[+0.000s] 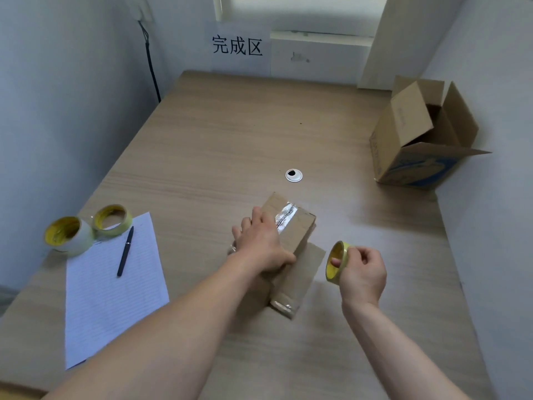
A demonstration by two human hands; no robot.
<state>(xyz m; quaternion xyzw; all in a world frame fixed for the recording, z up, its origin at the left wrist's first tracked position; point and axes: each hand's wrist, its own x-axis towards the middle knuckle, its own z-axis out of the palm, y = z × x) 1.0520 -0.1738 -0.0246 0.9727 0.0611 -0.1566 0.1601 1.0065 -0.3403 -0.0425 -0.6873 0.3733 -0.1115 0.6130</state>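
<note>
cardboard box partly hidden under flat left hand; right hand pinches tape roll.

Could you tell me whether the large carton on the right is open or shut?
Open: the carton has its flaps spread apart, and its dark inside shows.

- A white paper sign fixed to the pale wall behind the wooden bench reads "完成区" in large black characters.
- The open brown cardboard box at the bench's far right carries blue printing on its side, too blurred to read.
- The white lined paper sheet shows only faint ruled lines.
</note>
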